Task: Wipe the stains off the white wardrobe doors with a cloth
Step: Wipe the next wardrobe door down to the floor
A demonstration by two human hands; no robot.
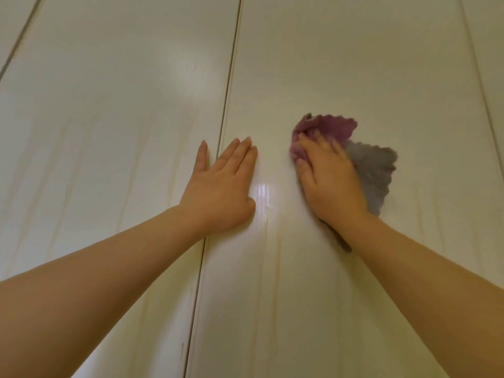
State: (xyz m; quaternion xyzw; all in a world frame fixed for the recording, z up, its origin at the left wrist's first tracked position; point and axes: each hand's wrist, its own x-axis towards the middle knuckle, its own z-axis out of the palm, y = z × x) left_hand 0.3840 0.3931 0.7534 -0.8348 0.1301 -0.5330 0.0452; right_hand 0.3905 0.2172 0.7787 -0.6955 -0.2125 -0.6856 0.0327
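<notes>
Under the right hand [327, 178] lay the cloth [376, 170], pink at the fingertips and grey toward the wrist, bunched and pressed against the wardrobe doors [354, 64]; the fingers were bent into its folds and the thumb lay on its pink edge, so the hand both gripped it and bore down on it; its outline was slightly blurred, which suggested a wiping stroke in progress. Just to the left of that hand, apart from it, the left hand [221, 186] rested flat with straight fingers and held nothing; it straddled the seam [231, 77] between two doors, the little finger on one door and the rest on the other, seemingly to steady the panel. Between the two hands a wet gleam [261, 193] showed on the door, which I judged to be a patch already wiped. Much appeared left to do; pale yellowish streaks [278, 255] ran down the door below both hands, and similar faint ones marked the door beyond the left hand; the area above the hands looked cleaner, though the glare made that hard to tell. As for containers, only the wardrobe itself showed; its doors were shut and whatever it held was hidden.
</notes>
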